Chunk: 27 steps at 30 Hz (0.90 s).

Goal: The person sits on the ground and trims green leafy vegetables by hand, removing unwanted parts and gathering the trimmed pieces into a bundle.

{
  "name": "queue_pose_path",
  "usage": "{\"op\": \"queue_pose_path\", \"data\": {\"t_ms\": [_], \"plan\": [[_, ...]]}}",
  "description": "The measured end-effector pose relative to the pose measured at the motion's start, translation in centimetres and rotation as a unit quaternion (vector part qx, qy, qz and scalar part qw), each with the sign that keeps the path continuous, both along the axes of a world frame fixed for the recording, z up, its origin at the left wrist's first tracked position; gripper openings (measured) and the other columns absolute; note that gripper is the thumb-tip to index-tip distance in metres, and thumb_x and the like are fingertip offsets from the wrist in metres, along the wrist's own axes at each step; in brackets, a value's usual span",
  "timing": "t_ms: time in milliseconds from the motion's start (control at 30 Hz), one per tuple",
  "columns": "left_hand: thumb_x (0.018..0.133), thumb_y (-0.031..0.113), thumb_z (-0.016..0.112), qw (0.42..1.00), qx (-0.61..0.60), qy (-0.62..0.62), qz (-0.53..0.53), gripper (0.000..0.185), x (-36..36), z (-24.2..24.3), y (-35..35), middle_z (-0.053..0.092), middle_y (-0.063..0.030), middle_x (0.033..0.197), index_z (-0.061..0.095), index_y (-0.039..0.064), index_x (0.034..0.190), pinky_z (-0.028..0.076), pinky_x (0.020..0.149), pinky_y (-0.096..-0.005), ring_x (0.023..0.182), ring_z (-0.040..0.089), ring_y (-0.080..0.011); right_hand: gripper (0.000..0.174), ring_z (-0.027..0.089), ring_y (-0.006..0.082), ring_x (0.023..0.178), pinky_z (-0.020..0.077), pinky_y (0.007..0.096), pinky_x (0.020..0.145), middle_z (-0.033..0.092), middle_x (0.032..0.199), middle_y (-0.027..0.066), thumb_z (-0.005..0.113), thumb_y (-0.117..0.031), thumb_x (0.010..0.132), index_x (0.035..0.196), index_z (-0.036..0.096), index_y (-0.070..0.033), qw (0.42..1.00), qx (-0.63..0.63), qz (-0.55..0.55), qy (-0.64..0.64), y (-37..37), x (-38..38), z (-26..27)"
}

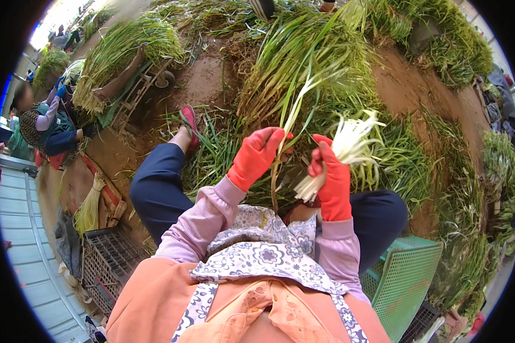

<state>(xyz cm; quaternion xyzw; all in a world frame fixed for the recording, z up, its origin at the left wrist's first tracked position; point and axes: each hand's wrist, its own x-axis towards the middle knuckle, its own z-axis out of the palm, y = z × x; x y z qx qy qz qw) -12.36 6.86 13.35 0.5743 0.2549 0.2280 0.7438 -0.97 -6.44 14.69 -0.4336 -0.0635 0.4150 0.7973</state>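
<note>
My left hand (259,155), in a red rubber glove, grips one long leafy green stalk (298,100) with a pale stem and a brown, withered strip hanging down towards my apron (266,253). To its right my right hand (332,182), gloved alike, is closed around a bunch of peeled white stems (354,139); their cut ends point down and left. The two hands are apart. Beyond them lies a large heap of long-leaved green stalks (309,55), which look like garlic shoots or a similar plant.
A green plastic crate (405,278) stands at my right, a dark plastic crate (111,253) at my left. Near the latter a tied bundle of stalks (90,203) leans on a wooden frame. A co-worker (47,115) sits at the upper left beside a loaded cart (141,85).
</note>
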Motion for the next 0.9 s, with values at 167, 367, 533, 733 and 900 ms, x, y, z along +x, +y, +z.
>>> {"op": "queue_pose_path", "data": {"t_ms": [167, 367, 533, 733, 900], "plan": [[0.093, 0.017, 0.056, 0.918, 0.391, -0.005, 0.066, 0.018, -0.5, -1.5, -3.1, 0.062, -0.0193, 0.075, 0.063, 0.001, 0.093, 0.047, 0.055, -0.034, 0.064, 0.062, -0.0297, 0.02, 0.049, 0.0091, 0.048, 0.0427, 0.0244, 0.043, 0.059, 0.069, 0.0019, 0.072, -0.016, 0.083, 0.093, 0.063, -0.002, 0.994, -0.095, 0.011, -0.046, 0.3, -2.1, -0.9], [0.093, 0.019, 0.056, 0.942, 0.323, 0.076, 0.054, 0.021, -0.9, -3.1, -4.1, 0.066, -0.0137, 0.076, 0.062, 0.0, 0.09, 0.049, 0.056, -0.0333, 0.062, 0.064, -0.0242, 0.021, 0.047, 0.0079, 0.049, 0.0402, 0.0238, 0.044, 0.053, 0.066, -0.0006, 0.068, -0.017, 0.086, 0.098, 0.062, 0.0, 0.987, -0.133, -0.036, -0.078, 0.1, -2.9, -1.9], [0.096, 0.052, 0.041, 0.942, -0.179, 0.11, -0.26, 0.049, -0.8, -2.4, -3.1, 0.064, -0.0022, 0.07, 0.064, 0.008, 0.089, 0.034, 0.041, -0.017, 0.049, 0.053, -0.0076, 0.02, 0.047, 0.0086, 0.049, 0.0402, 0.0229, 0.046, 0.051, 0.063, 0.0001, 0.062, -0.015, 0.09, 0.099, 0.061, 0.002, 0.998, -0.013, 0.047, -0.048, -2.5, -1.5, -1.5], [0.093, 0.051, 0.049, 0.919, -0.232, 0.02, -0.317, 0.047, 0.5, -2.6, -4.4, 0.06, -0.0002, 0.067, 0.064, 0.007, 0.091, 0.033, 0.043, -0.0202, 0.045, 0.045, -0.0077, 0.023, 0.049, 0.008, 0.052, 0.0392, 0.0207, 0.046, 0.055, 0.064, 0.0016, 0.062, -0.017, 0.091, 0.104, 0.06, 0.002, 0.991, -0.1, 0.053, -0.072, -3.6, -0.5, -2.7], [0.092, 0.039, 0.058, 0.945, -0.239, 0.003, -0.224, 0.034, 1.1, -3.3, -5.1, 0.064, -0.0006, 0.081, 0.063, 0.006, 0.098, 0.041, 0.053, -0.0192, 0.064, 0.057, -0.0079, 0.026, 0.052, 0.0075, 0.054, 0.0416, 0.0214, 0.044, 0.057, 0.066, 0.0007, 0.063, -0.02, 0.09, 0.107, 0.061, 0.0, 0.982, -0.12, -0.007, -0.145, -3.8, -0.6, -4.0]]}}
